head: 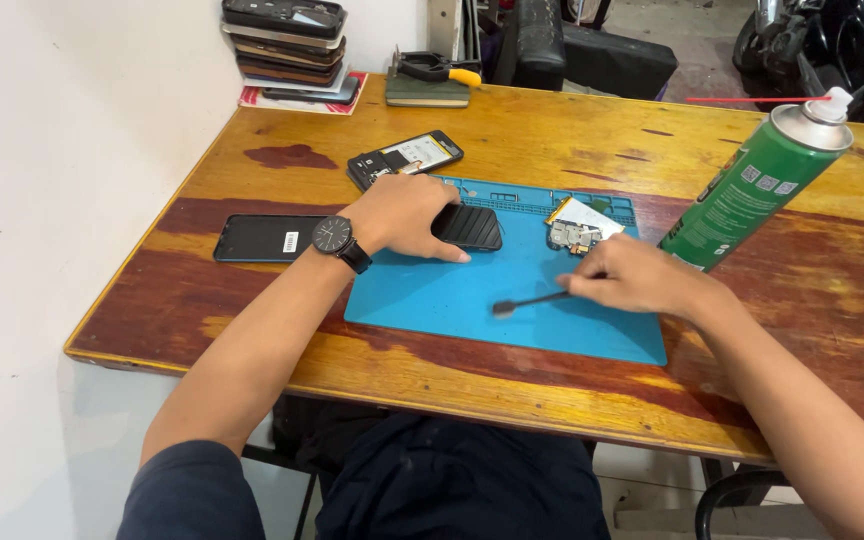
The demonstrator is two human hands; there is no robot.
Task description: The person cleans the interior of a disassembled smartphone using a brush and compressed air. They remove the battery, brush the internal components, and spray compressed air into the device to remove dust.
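Wooden table (512, 140) | left hand (407, 215) grasping black phone (467, 227) | right hand (632, 278) pinching brush tool (532, 301) over blue mat (472, 290)

A black ribbed phone case (467, 226) is lying flat near the far left corner of the blue mat (472, 290) on the desk, partly covered. A thin dark tool (530, 300) with a flat tip is lying low across the mat's middle, its tip pointing left toward the desk's near edge.
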